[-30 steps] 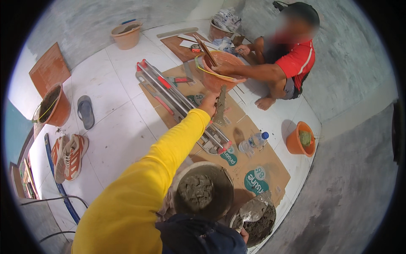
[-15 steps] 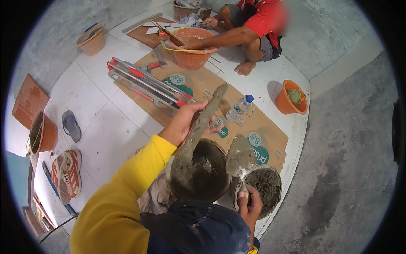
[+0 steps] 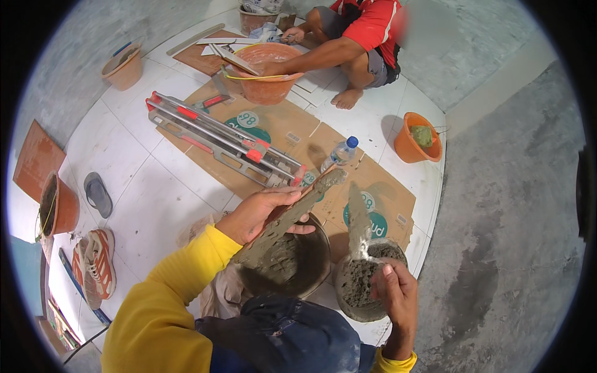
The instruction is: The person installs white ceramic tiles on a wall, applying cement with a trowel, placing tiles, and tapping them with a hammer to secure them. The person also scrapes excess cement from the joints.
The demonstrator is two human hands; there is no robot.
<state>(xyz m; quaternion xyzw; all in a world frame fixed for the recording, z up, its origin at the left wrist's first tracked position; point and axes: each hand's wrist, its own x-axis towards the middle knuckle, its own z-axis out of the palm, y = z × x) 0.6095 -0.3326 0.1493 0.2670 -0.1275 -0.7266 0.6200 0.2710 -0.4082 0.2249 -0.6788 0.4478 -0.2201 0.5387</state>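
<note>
A long narrow strip of tile, coated with wet grey mortar and reddish along one edge, lies slanted in my left hand. The thumb is on one side of it and the fingers reach beneath. Under the strip stands a dark bucket with mortar inside. My right hand is closed around the handle of a trowel, its mortar-smeared blade pointing up and away from me, apart from the strip. Below the trowel is a smaller bucket of crumbly grey mortar. The fingers hide most of the trowel's handle.
Flattened cardboard covers the tiles ahead, with a tile cutter and a water bottle on it. A co-worker squats beyond, reaching into an orange basin. Shoes and a sandal lie left; an orange bucket stands right.
My left hand has lowered the strip, tilting it flatter to the right. My right hand has moved right and up, and the trowel blade has turned edge-on. Strips in the co-worker's basin have shifted.
</note>
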